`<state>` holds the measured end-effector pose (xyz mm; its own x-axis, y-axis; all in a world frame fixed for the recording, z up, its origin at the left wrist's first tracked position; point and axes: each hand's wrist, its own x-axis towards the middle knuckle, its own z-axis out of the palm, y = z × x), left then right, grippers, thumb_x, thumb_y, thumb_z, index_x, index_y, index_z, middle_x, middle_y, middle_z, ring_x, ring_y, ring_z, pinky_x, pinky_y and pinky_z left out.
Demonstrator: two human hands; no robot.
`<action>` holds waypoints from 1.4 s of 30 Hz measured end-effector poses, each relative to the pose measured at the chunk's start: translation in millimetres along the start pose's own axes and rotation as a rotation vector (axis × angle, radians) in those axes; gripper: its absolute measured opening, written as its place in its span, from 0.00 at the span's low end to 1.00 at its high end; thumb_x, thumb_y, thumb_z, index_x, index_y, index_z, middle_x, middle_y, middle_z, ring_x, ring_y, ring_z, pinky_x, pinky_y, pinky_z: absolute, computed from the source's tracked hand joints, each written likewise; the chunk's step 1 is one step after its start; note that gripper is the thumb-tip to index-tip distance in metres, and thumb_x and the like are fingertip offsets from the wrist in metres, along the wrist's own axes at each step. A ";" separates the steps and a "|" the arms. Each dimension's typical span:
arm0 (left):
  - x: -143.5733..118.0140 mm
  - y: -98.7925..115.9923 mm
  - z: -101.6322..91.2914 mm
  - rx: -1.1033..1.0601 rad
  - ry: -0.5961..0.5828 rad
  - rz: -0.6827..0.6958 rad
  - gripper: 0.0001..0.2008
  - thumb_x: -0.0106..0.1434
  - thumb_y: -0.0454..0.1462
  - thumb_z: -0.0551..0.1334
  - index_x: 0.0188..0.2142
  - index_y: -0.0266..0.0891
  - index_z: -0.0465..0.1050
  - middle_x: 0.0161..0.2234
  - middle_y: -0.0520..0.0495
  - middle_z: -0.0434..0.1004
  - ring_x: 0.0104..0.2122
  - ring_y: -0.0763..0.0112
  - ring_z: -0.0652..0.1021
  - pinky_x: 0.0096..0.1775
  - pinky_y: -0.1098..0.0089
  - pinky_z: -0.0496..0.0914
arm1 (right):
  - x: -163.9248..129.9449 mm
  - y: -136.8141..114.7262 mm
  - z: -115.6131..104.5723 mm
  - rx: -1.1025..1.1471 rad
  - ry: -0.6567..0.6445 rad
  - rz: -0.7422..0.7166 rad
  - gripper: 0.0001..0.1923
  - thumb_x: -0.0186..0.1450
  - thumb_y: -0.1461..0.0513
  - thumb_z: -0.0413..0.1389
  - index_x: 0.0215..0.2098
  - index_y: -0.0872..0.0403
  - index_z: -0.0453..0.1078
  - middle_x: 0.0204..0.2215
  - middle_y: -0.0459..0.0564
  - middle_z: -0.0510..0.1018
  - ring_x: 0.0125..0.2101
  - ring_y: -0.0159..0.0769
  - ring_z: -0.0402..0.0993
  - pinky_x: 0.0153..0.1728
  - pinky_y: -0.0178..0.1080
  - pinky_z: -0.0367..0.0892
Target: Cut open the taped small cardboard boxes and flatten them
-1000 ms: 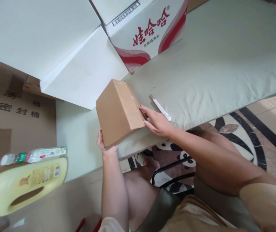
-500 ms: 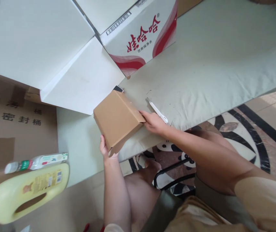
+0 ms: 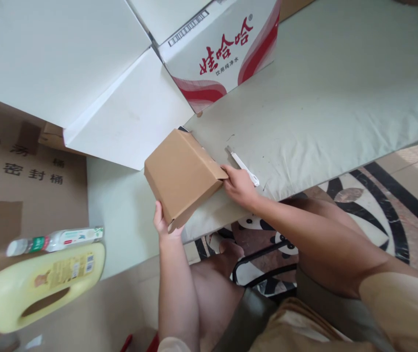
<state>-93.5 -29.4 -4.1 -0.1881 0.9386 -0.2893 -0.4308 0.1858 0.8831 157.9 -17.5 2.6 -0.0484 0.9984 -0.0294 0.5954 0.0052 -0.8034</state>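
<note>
A small brown cardboard box [image 3: 181, 171] is held tilted between both hands over a table with a pale green cloth [image 3: 322, 112]. My left hand [image 3: 165, 225] grips its near left corner from below, thumb up along the side; the other fingers are hidden under the box. With fingers closed, my right hand [image 3: 240, 186] pinches a flap at the right corner. Just beyond that hand a white utility knife [image 3: 243, 166] lies on the cloth. Behind the box, the edge of a dark object [image 3: 183, 129] peeks out, mostly covered.
Large white cartons [image 3: 131, 112] and a red-and-white water carton [image 3: 227, 58] stand at the back. On the left are a big brown carton [image 3: 47, 195], a plastic bottle [image 3: 58, 240] and a yellow jug [image 3: 80, 283]. The patterned floor [image 3: 370, 210] shows past the table's edge.
The whole view has shifted slightly. Both hands still hold the box, which is tipped a little differently, and the right hand's flap sticks out more.
</note>
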 end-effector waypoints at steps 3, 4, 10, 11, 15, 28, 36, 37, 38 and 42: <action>9.6 1.9 -3.9 0.091 0.078 0.063 0.19 0.59 0.52 0.69 0.40 0.39 0.80 0.36 0.45 0.83 0.36 0.61 0.82 0.41 0.63 0.76 | -5.5 -5.4 -1.1 -0.092 -0.003 0.007 0.28 0.66 0.67 0.46 0.63 0.55 0.68 0.48 0.57 0.84 0.43 0.48 0.82 0.42 0.43 0.72; 12.8 2.5 -5.3 0.133 0.116 0.126 0.17 0.58 0.50 0.71 0.36 0.39 0.78 0.34 0.46 0.82 0.33 0.64 0.81 0.38 0.66 0.75 | -7.0 -6.9 -1.9 -0.119 -0.005 -0.002 0.28 0.67 0.66 0.46 0.64 0.55 0.67 0.50 0.57 0.83 0.43 0.48 0.82 0.41 0.42 0.72; 7.7 8.3 -4.2 0.170 0.153 0.275 0.14 0.54 0.44 0.73 0.38 0.42 0.77 0.34 0.51 0.80 0.32 0.70 0.79 0.34 0.72 0.71 | -11.8 -5.1 -4.1 -0.161 0.021 -0.119 0.25 0.68 0.63 0.46 0.62 0.54 0.67 0.51 0.57 0.83 0.39 0.46 0.81 0.34 0.41 0.69; 3.9 9.4 -4.4 0.154 0.133 0.243 0.16 0.54 0.45 0.73 0.40 0.42 0.78 0.36 0.51 0.81 0.34 0.69 0.80 0.36 0.70 0.72 | -12.1 -3.0 -3.6 -0.132 0.040 -0.148 0.24 0.68 0.63 0.46 0.61 0.54 0.68 0.50 0.57 0.83 0.39 0.45 0.81 0.35 0.40 0.70; -3.7 10.7 -12.4 0.106 0.094 0.102 0.24 0.52 0.50 0.75 0.45 0.44 0.79 0.44 0.47 0.83 0.42 0.62 0.82 0.42 0.64 0.76 | -11.2 5.7 0.0 0.140 0.123 -0.295 0.18 0.67 0.61 0.48 0.53 0.53 0.69 0.48 0.57 0.81 0.46 0.43 0.78 0.45 0.42 0.72; 8.5 -4.2 -13.1 0.034 -0.067 -0.075 0.23 0.49 0.47 0.78 0.41 0.39 0.80 0.39 0.44 0.86 0.35 0.63 0.85 0.39 0.66 0.80 | 11.5 13.3 0.8 0.833 0.050 -0.003 0.15 0.61 0.52 0.58 0.41 0.50 0.63 0.56 0.56 0.74 0.40 0.35 0.77 0.40 0.40 0.71; 10.1 -6.0 -12.3 0.023 -0.097 -0.062 0.23 0.50 0.48 0.78 0.42 0.40 0.80 0.42 0.42 0.85 0.38 0.60 0.84 0.41 0.63 0.80 | 1.9 2.6 -7.3 0.531 0.166 0.027 0.07 0.68 0.57 0.51 0.41 0.51 0.64 0.47 0.53 0.80 0.35 0.35 0.75 0.39 0.40 0.68; 10.4 -6.2 -11.6 0.020 -0.104 -0.064 0.24 0.50 0.48 0.78 0.43 0.40 0.80 0.42 0.42 0.85 0.38 0.60 0.84 0.42 0.62 0.80 | 0.0 2.6 -7.4 0.492 0.168 0.030 0.06 0.68 0.58 0.50 0.41 0.51 0.63 0.46 0.54 0.80 0.35 0.36 0.75 0.39 0.40 0.68; 10.8 -6.4 -10.8 0.018 -0.111 -0.068 0.24 0.50 0.48 0.78 0.43 0.40 0.80 0.43 0.42 0.85 0.39 0.60 0.84 0.44 0.61 0.80 | -1.6 3.0 -7.2 0.460 0.168 0.031 0.05 0.68 0.59 0.50 0.41 0.51 0.62 0.46 0.54 0.80 0.35 0.36 0.75 0.39 0.40 0.67; 11.9 -6.8 -10.3 0.004 -0.093 -0.073 0.25 0.49 0.47 0.78 0.44 0.40 0.80 0.41 0.44 0.85 0.37 0.63 0.84 0.42 0.64 0.80 | -4.2 5.2 -6.4 0.386 0.168 0.003 0.05 0.67 0.61 0.50 0.42 0.51 0.61 0.46 0.55 0.79 0.33 0.36 0.73 0.38 0.40 0.68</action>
<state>-101.8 -22.5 -17.4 -0.0738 0.9453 -0.3177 -0.4372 0.2557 0.8623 166.3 -21.3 2.3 0.1029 0.9939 0.0396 0.2497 0.0127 -0.9682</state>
